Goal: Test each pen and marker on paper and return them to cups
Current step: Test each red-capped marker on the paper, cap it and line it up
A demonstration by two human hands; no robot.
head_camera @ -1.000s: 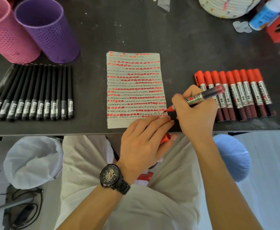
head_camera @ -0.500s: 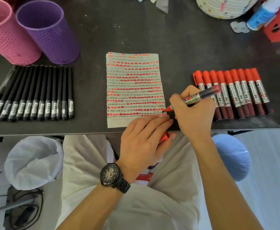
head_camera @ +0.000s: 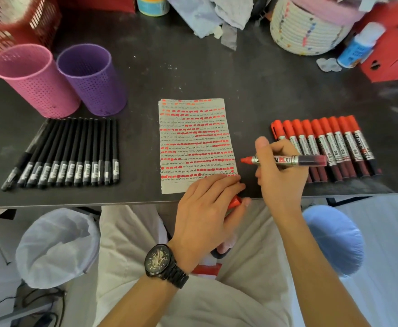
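A sheet of paper [head_camera: 196, 138] covered in rows of red and black marks lies mid-table. My right hand [head_camera: 279, 175] grips an uncapped red marker [head_camera: 285, 160], held level just right of the paper with its tip off the sheet. My left hand [head_camera: 207, 208] rests its fingers on the paper's lower right corner and holds the red cap [head_camera: 234, 202] under the palm at the table edge. Several capped red markers [head_camera: 330, 147] lie in a row at right, several black pens [head_camera: 75, 154] at left. A pink cup [head_camera: 36, 81] and a purple cup [head_camera: 91, 79] stand behind the pens.
A white woven basket [head_camera: 309, 27], a blue-and-white bottle [head_camera: 358, 48] and a red box [head_camera: 396, 53] sit at the back right. A red mesh basket [head_camera: 16, 22] is at the back left, crumpled paper [head_camera: 212, 15] behind. A lined bin [head_camera: 56, 246] stands below the table.
My right hand lifted the marker's tip off the paper and swung it to lie level, right of the sheet. The camera tilted up, showing more of the table's back.
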